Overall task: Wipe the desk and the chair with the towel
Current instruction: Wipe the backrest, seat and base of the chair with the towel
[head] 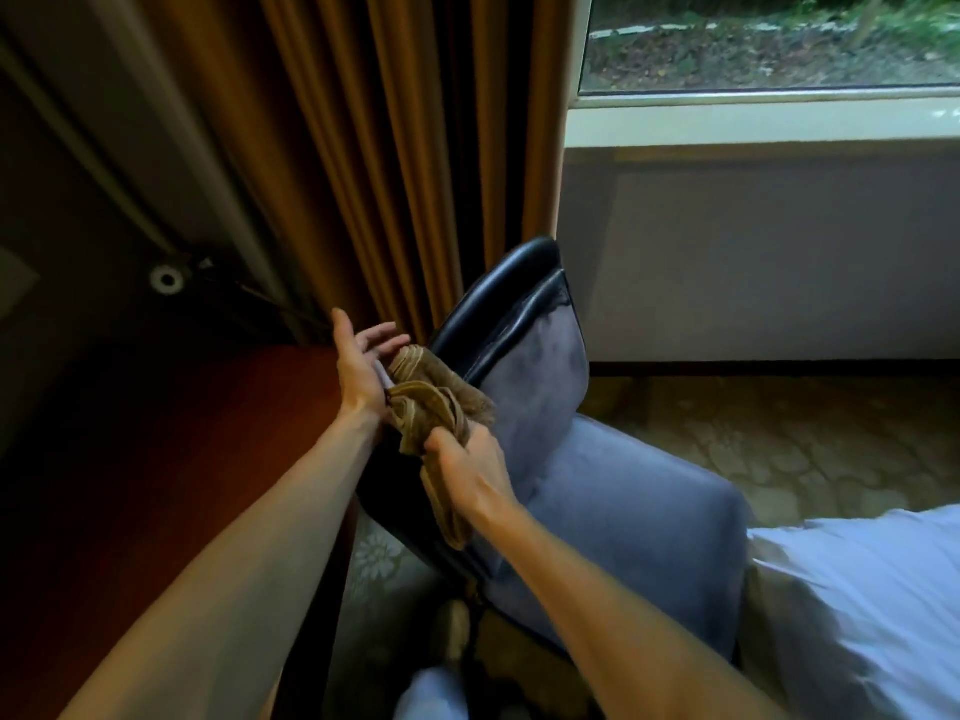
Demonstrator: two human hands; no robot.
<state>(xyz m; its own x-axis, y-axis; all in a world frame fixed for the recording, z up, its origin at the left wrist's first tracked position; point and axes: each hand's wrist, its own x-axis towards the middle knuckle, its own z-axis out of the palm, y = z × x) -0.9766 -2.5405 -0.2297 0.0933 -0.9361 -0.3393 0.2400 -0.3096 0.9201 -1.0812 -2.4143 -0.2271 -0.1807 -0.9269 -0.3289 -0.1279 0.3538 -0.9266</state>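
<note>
A brown striped towel [435,407] is bunched against the black back edge of the chair [613,491], which has a grey-blue padded seat and backrest. My right hand [467,467] is shut on the lower part of the towel, and a tail of cloth hangs below the fist. My left hand [361,363] is just left of the towel with its fingers spread, the fingertips touching the upper folds. The reddish-brown wooden desk [208,449] lies at the left, under my left forearm.
An orange-brown curtain [415,148] hangs behind the chair. A window [769,44] and white wall [753,252] fill the upper right. White bedding [857,605] is at the lower right. Patterned carpet [779,439] covers the floor. A cable and round fitting [167,278] sit by the desk's far edge.
</note>
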